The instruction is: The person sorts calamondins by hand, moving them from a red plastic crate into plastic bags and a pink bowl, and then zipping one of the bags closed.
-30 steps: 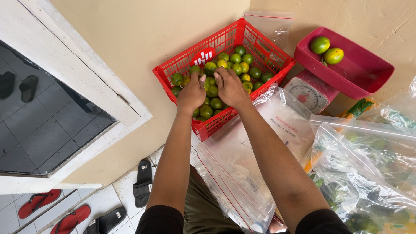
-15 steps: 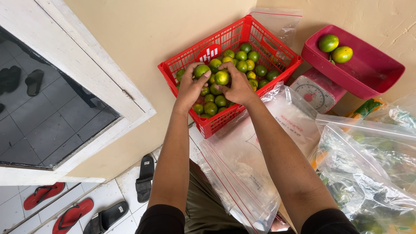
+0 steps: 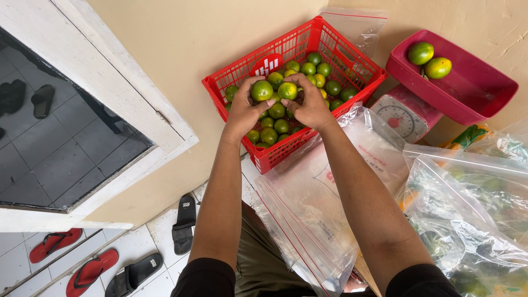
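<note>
Both hands grip limes over the red basket (image 3: 352, 60): left hand (image 3: 245, 110) holds one lime (image 3: 262, 90), right hand (image 3: 311, 104) another (image 3: 287, 91). Right of the basket sits a scale (image 3: 401, 116) with a pink tray (image 3: 478, 96).

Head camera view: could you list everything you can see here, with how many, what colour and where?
Basket: one, red plastic, top centre.
Citrus fruits in basket: many, green to yellowish.
Tray: one, dark pink, top right, on the scale.
Fruits in tray: two, green.
Kitchen scale: one, pink with white dial, under the tray.
Empty plastic bags: a stack, clear, below the basket.
Filled bags: several, clear, right edge.
Sandals: black and red, lower left floor.
Left hand: holds a green fruit over the basket.
Right hand: holds a green fruit beside it.
</note>
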